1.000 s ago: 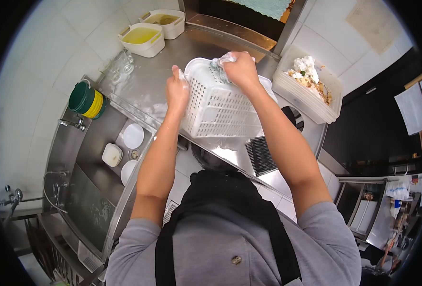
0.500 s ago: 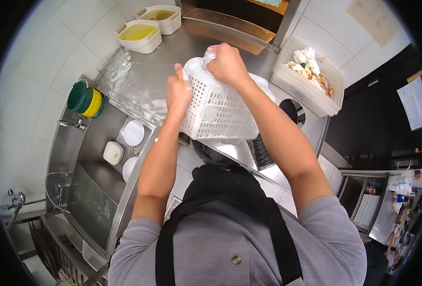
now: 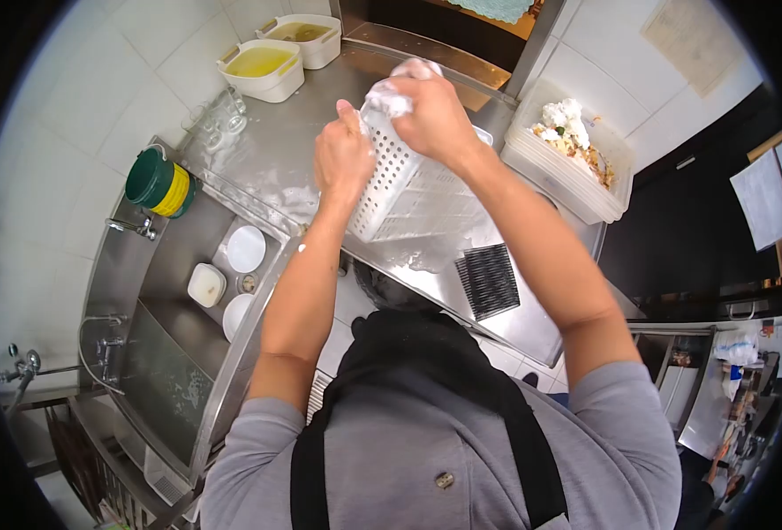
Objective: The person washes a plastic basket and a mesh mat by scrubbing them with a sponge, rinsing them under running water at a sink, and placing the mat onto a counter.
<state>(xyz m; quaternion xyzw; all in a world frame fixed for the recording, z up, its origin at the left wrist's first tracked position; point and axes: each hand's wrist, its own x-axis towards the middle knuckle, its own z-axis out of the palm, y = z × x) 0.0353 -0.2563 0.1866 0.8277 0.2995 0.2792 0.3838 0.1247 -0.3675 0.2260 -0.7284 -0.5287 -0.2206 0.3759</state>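
Observation:
A white perforated plastic basket (image 3: 393, 170) stands tilted over the steel counter (image 3: 276, 132). Its left rim is gripped by my left hand (image 3: 344, 154), with the thumb pointing up. At the basket's top corner, my right hand (image 3: 428, 108) is closed round a soapy, whitish cloth or sponge (image 3: 391, 99), largely hidden by suds and fingers. Foam covers both hands. Below the basket, a black ribbed mat (image 3: 490, 281) lies on the counter near its front edge.
Two white tubs (image 3: 272, 86) of yellowish liquid stand at the back left, near glasses (image 3: 223, 124). Stacked clear containers with food scraps (image 3: 567, 163) sit at right. A green bucket (image 3: 157, 184) hangs beside the sink (image 3: 174, 283), which holds white dishes (image 3: 246, 249). A dark shoe shows below.
The basket has turned and tilted, showing its side more narrowly and uncovering more of the black mat. My right hand has shifted up and then slightly right; my left hand has moved slightly right.

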